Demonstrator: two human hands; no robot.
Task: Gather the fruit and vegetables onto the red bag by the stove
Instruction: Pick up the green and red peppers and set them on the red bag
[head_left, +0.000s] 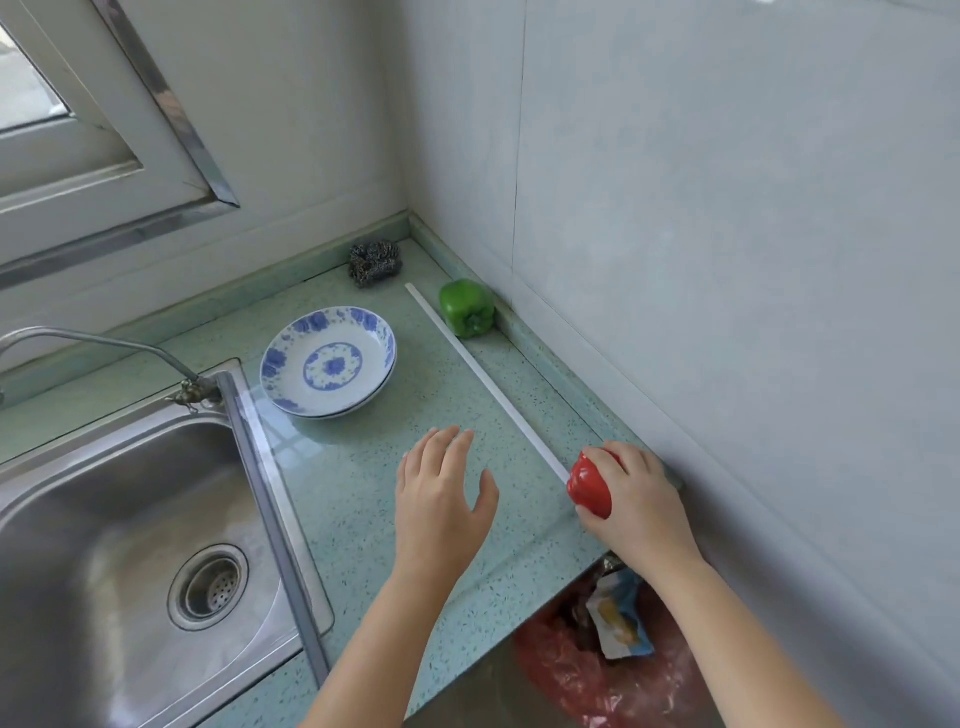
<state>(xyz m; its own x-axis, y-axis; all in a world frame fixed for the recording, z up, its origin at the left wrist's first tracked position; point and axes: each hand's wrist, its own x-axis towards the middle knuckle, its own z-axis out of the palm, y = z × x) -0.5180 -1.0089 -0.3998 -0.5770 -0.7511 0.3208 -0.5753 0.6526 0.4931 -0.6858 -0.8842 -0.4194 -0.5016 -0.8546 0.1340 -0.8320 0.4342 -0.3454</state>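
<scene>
My right hand (641, 506) grips a red bell pepper (589, 486) just above the green countertop (363, 499), close to the right wall. A green bell pepper (466, 307) lies on its side farther back, against the wall's low ledge. My left hand (441, 493) hovers flat over the counter with its fingers spread and nothing in it. Below the counter's front edge, a red plastic bag (576, 670) holds wrappers and scraps. No stove is in view.
Blue-and-white stacked plates (328, 361) sit near the steel sink (130, 545) with its tap (104, 345). A steel scouring pad (374, 261) lies in the back corner. A white strip (483, 374) runs across the counter. Tiled walls close off the back and right.
</scene>
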